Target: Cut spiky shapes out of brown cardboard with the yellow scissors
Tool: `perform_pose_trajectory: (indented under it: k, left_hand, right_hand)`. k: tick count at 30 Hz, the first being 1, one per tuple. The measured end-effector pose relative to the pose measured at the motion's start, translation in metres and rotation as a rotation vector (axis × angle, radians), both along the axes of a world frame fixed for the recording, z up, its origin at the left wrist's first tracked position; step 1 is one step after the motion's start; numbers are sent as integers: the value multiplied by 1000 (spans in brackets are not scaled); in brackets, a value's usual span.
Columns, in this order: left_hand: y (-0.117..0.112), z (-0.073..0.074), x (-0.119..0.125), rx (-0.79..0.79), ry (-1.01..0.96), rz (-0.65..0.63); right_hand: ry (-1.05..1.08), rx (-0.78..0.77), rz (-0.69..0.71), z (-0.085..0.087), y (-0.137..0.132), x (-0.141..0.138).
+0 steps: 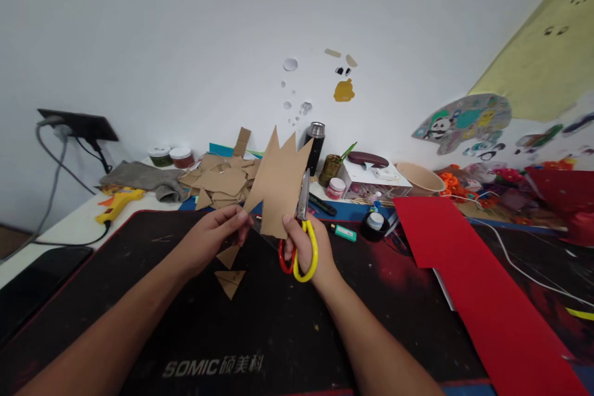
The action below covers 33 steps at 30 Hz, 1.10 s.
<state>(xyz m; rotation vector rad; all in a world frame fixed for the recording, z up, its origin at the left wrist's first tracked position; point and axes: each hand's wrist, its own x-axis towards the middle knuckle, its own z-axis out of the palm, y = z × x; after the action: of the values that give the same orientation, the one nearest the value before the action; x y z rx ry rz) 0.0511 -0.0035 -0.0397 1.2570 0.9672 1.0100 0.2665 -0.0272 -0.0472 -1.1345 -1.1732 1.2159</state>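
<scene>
I have the right hand (323,252) wrapped round the scissors (303,201), thumb pinning the cardboard (281,185) above, left hand (223,229) pinching its lower-left tip; top points look cut, bottom edge apparently untouched, triangle (231,283) beneath.

The cardboard triangle (231,283) is lying on the mat (185,322); the glue gun (119,203) is resting left (on the table (69,229)), the scraps (223,182) behind.

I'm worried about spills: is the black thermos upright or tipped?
Upright: the thermos has its silver top uppermost, body partly hidden behind jagged cardboard.
</scene>
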Motion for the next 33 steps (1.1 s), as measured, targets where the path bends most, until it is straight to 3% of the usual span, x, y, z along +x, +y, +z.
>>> perform_pose_trajectory:
  k: [9,12,19,29,33]
  left_hand:
    - [5,-5,-4,43,239,-70]
    - [7,-6,-6,22,213,-84]
    - [13,-7,-8,-111,-176,83]
    - [7,2,1,-184,-198,177]
    - [12,5,-2,-195,-250,381]
  right_hand:
    - [-9,-8,-4,1,1,1]
    - [-19,-8,-2,0,3,2]
    - [-97,-19,115,-2,0,2]
    - [-136,-74,261,-6,-6,-4]
    - [-130,-78,317,-6,-9,-7]
